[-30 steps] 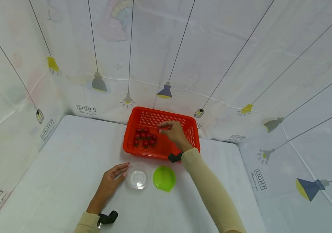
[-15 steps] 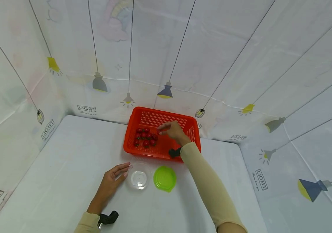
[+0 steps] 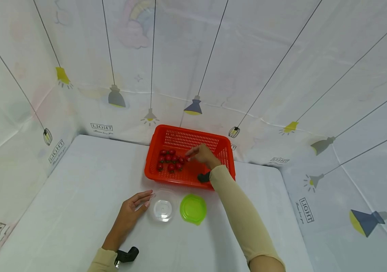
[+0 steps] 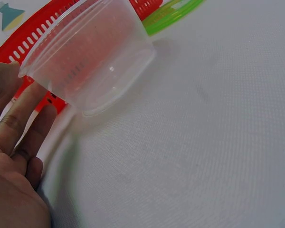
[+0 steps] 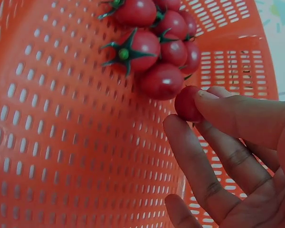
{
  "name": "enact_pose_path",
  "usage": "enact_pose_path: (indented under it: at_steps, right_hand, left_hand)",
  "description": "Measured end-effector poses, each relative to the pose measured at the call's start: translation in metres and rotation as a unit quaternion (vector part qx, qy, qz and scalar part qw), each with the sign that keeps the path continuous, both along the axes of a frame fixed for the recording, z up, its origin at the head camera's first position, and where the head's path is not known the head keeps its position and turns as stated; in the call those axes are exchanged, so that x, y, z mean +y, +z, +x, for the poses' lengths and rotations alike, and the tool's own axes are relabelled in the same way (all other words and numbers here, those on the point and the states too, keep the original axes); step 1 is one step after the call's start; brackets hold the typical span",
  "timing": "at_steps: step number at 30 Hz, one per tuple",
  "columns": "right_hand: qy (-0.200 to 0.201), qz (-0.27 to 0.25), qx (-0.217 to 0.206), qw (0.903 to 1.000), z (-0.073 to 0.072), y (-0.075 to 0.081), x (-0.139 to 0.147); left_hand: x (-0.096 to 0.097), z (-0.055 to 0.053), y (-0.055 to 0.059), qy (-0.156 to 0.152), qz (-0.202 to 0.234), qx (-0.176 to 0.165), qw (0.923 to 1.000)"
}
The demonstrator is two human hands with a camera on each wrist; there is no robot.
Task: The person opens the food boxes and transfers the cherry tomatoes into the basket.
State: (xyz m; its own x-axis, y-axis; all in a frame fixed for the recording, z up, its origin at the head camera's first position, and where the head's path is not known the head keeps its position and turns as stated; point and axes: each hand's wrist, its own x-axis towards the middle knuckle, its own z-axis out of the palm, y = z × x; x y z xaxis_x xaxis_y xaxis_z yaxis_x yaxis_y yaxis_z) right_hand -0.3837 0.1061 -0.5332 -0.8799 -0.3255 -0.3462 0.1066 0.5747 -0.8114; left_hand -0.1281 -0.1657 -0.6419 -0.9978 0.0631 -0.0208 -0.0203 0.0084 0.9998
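Note:
In the right wrist view my right hand (image 5: 247, 156) pinches a cherry tomato (image 5: 186, 104) between thumb and fingers, low inside the red basket (image 3: 193, 183). Several cherry tomatoes (image 3: 170, 158) with green calyxes lie in the basket's left half, close beside the held one. My left hand (image 3: 130, 213) rests at the left side of a clear plastic container (image 3: 162, 215), its loosely extended fingers touching the rim and wall. In the left wrist view the container (image 4: 99, 61) stands upright on the table. To its right lies a green lid (image 3: 193, 209).
The basket stands at the back of the white-covered table (image 3: 88, 189), near the printed backdrop (image 3: 247, 75). Its perforated walls rise around the right hand. The container and lid sit side by side just in front of the basket.
My right hand has lowered slightly in the basket with the cherry tomato, coming nearer the tomatoes there. The left hand, container and lid hold their places.

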Motion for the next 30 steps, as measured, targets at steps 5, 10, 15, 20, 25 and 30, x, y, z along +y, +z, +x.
enact_pose_path:
  at_steps: [5,10,15,20,25,30]
  right_hand:
    - [-0.002,0.026,0.006,0.9996,-0.003,-0.004,0.000]
    - [-0.003,0.052,0.008,0.9986,-0.006,-0.012,0.001]
    - [0.019,0.074,0.026,0.9968,-0.009,-0.019,0.001]
    - [0.029,0.082,0.033,0.9957,-0.009,-0.021,0.000]
    - [0.031,0.082,0.031,0.9957,-0.007,-0.019,-0.002]
    - [0.034,0.080,0.024,0.9960,-0.004,-0.015,-0.002]
  left_hand:
    - [0.000,0.000,0.000,0.000,0.004,0.001,1.0000]
    - [0.000,0.000,-0.001,-0.001,0.005,0.003,1.0000]
    - [0.001,0.000,0.000,0.002,0.005,0.003,1.0000]
    - [0.001,0.001,0.003,0.004,0.005,-0.006,1.0000]
    - [0.001,0.001,0.003,0.005,0.000,-0.005,1.0000]
    - [0.000,0.000,0.000,0.005,-0.005,0.005,1.0000]
